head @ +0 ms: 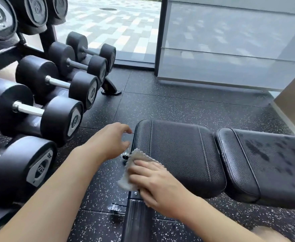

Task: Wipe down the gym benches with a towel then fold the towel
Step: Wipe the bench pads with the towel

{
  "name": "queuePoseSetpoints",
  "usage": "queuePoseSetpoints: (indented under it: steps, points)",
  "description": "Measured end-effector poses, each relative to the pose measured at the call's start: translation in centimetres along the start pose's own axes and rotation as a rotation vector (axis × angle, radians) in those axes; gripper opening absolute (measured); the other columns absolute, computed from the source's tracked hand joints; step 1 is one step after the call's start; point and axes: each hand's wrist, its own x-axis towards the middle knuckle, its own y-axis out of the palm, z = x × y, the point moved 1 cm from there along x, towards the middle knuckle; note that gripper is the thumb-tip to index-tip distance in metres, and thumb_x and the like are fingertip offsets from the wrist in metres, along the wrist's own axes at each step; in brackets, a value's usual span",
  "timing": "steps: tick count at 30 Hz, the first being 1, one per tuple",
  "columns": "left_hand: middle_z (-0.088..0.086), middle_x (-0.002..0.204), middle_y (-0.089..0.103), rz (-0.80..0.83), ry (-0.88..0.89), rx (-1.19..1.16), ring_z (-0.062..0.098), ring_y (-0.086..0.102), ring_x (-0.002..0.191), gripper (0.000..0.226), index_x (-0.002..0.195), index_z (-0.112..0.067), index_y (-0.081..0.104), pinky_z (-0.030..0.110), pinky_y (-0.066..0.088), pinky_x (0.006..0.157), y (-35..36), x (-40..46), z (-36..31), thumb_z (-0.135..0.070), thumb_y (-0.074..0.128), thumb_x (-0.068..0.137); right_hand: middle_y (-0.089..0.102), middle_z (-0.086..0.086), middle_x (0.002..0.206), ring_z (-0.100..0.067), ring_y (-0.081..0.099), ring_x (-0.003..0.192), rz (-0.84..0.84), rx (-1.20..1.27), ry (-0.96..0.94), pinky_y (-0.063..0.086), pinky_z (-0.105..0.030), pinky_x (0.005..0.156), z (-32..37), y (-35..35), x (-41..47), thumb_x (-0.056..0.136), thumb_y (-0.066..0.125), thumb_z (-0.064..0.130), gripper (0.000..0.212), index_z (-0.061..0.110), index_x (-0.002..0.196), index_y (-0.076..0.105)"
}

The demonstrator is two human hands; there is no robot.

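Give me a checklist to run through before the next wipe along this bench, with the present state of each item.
1. Towel under the right hand: ok, the fingers press it flat against the seat pad's near edge.
2. Left hand off the wiping path: ok, it hangs open beside the end of the seat pad, holding nothing.
3. Seat pad free of objects: ok.
4. Back pad wiped: cannot tell; dark streaks show on it.
5. Dumbbell rack clear of the left arm: ok, they do not touch.
6. Towel clean enough: cannot tell.
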Motion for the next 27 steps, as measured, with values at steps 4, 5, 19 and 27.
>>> queuePoseSetpoints:
  steps: [4,5,19,27]
  points:
    - [-0.006,0.135,0.062,0.010,0.043,-0.018,0.016,0.055,0.129,0.038,0.128,-0.033,0.064,0.036,0.041,0.113,0.4,0.4,-0.2,-0.030,0.068,0.091,0.049,0.008,0.154,-0.010,0.034,0.149,-0.020,0.061,-0.011,0.024,-0.034,0.125,-3.1,-1.4,-0.6,0.096,0.056,0.017,0.037,0.021,0.132,0.063]
    - [-0.006,0.134,0.062,0.012,0.055,-0.025,0.017,0.056,0.129,0.038,0.127,-0.033,0.064,0.038,0.041,0.113,0.5,0.4,-0.2,-0.030,0.068,0.090,0.051,0.007,0.153,-0.009,0.035,0.148,-0.051,0.082,0.056,0.025,-0.036,0.125,-4.7,-1.8,0.0,0.095,0.056,0.017,0.039,0.021,0.133,0.064]
    - [-0.007,0.134,0.058,0.043,0.258,-0.013,0.019,0.053,0.125,0.038,0.131,-0.030,0.062,0.036,0.041,0.110,2.9,0.7,-4.7,-0.028,0.066,0.094,0.053,0.008,0.150,-0.007,0.036,0.147,-0.260,0.096,0.434,0.018,-0.025,0.125,-6.0,-2.6,-5.5,0.096,0.051,0.021,0.043,0.021,0.137,0.064]
    - [-0.015,0.141,0.050,0.104,0.442,0.045,0.016,0.043,0.131,0.042,0.135,-0.036,0.058,0.041,0.042,0.111,6.1,0.6,-8.4,-0.041,0.065,0.094,0.053,0.005,0.150,-0.006,0.037,0.146,-0.400,0.140,0.666,0.024,-0.029,0.124,-11.5,-5.5,-9.9,0.099,0.050,0.018,0.041,0.019,0.138,0.063]
